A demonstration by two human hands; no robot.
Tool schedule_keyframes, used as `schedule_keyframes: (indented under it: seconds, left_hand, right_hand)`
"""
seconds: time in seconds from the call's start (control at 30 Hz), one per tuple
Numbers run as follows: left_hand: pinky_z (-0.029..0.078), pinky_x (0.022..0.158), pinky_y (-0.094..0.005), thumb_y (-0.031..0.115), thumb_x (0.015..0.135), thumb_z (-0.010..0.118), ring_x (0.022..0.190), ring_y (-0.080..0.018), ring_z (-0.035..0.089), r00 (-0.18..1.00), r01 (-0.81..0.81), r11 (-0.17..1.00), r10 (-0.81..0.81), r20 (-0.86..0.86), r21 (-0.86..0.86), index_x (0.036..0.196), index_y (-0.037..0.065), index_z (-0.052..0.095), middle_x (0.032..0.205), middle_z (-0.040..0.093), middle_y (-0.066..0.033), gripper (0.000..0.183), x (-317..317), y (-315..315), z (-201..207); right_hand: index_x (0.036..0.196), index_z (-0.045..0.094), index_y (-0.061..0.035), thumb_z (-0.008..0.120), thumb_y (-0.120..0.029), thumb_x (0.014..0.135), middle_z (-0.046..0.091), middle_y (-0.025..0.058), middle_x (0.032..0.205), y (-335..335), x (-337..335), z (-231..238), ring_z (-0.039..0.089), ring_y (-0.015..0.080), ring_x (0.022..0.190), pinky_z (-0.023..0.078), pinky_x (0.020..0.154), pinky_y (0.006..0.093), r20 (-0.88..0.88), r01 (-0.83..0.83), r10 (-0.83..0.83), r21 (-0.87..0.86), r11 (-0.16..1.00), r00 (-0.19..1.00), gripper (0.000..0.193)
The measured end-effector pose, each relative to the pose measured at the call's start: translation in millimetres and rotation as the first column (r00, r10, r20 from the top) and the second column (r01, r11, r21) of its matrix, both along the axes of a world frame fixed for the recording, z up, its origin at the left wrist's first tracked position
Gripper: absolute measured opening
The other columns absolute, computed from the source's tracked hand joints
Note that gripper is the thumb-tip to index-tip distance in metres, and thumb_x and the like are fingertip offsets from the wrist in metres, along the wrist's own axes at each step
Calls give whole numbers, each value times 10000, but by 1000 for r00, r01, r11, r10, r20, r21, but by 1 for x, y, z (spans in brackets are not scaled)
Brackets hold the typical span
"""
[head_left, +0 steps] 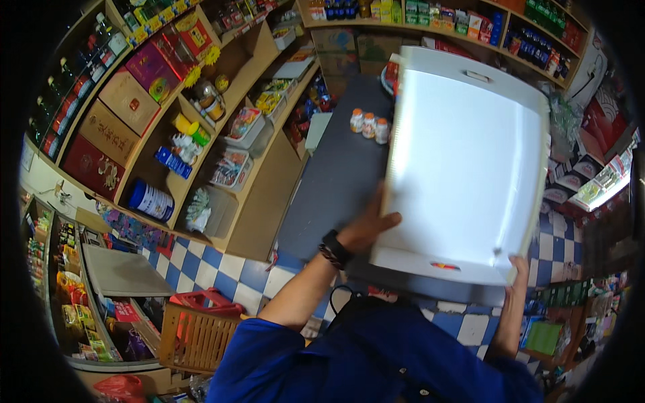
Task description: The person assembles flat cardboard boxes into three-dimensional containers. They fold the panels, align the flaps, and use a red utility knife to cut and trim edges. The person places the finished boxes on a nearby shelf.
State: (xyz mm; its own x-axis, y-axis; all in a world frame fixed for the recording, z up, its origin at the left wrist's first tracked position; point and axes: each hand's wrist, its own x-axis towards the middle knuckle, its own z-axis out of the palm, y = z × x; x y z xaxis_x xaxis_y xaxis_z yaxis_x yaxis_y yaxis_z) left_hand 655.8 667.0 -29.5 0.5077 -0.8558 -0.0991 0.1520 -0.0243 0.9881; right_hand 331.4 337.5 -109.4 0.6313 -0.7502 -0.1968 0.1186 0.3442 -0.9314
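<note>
A large, shallow white tray (470,168) with low walls and a handle slot at its far and near ends is tilted up in front of me. Its bare inner side faces me. My left hand (369,227) grips its left wall near the front, the thumb lying over the rim. At the near right corner, my right hand (519,271) clasps the edge, its fingers partly hidden. Beneath the tray is a dark grey counter (322,181). Three small bottles with orange caps (369,127) stand on that counter, left of the tray.
Wooden shelves (248,161) with boxes, tubs and bottles run along the left; more stocked shelves (430,27) line the back. A slatted wooden chair (195,336) and a red plastic stool (208,302) stand at lower left on blue-and-white checked floor (238,272). Goods crowd the right side.
</note>
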Motion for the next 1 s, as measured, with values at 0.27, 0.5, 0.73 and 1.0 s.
schedule_keyframes:
  seconds: [0.27, 0.5, 0.73, 1.0]
  left_hand:
    - [445, 969, -370, 111, 795, 617, 1104, -237, 549, 806, -540, 840, 535, -253, 55, 1505, 101, 357, 1225, 577, -120, 756, 12, 192, -98]
    - [460, 903, -328, 78, 703, 571, 1046, -220, 546, 700, -703, 711, 698, -152, 28, 1455, 33, 397, 1180, 566, -105, 773, -16, 252, -146]
    - [493, 857, -318, 95, 698, 584, 1018, -206, 571, 697, -714, 697, 716, 32, -67, 1447, 14, 384, 1166, 569, -115, 779, -31, 226, -85]
    - [557, 829, -344, 39, 741, 566, 942, -231, 643, 753, -651, 752, 657, 29, -104, 1456, 20, 355, 1142, 610, -155, 746, -36, 175, -41]
  right_hand:
    - [1529, 351, -92, 604, -47, 744, 632, 169, 1183, 140, 187, 7, 626, 257, 1048, 480, 938, 328, -386, -525, 441, -144, 839, 810, 826]
    - [1426, 473, -62, 654, -68, 843, 662, 125, 1182, 185, 230, -23, 623, 205, 1025, 481, 909, 311, -450, -661, 510, -294, 691, 733, 611]
    - [1348, 529, -12, 648, -145, 904, 678, 161, 1120, 170, 224, -10, 652, 218, 969, 508, 868, 331, -456, -612, 444, -342, 713, 772, 478]
    - [1322, 570, -9, 713, -174, 873, 693, 127, 1100, 113, 196, -8, 654, 195, 983, 517, 874, 337, -378, -523, 401, -311, 793, 834, 499]
